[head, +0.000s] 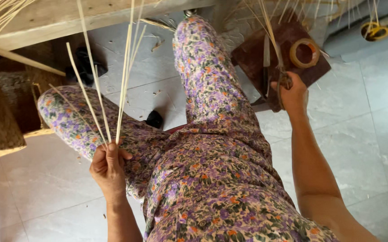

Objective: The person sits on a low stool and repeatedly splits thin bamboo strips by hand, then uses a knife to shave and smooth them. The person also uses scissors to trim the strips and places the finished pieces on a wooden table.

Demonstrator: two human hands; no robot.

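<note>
Left hand is down low by the left thigh, fingers curled into a loose fist, thumb on top, back of the hand facing the camera. Forearm runs pretty much straight down to the bottom edge. Right arm is stretched way out forward, elbow nearly straight, forearm bare. Right hand is at the far end of that reach, wrist a bit bent, fingers closed tight in a grip. The two hands are well apart, one each side of the lap.
</note>
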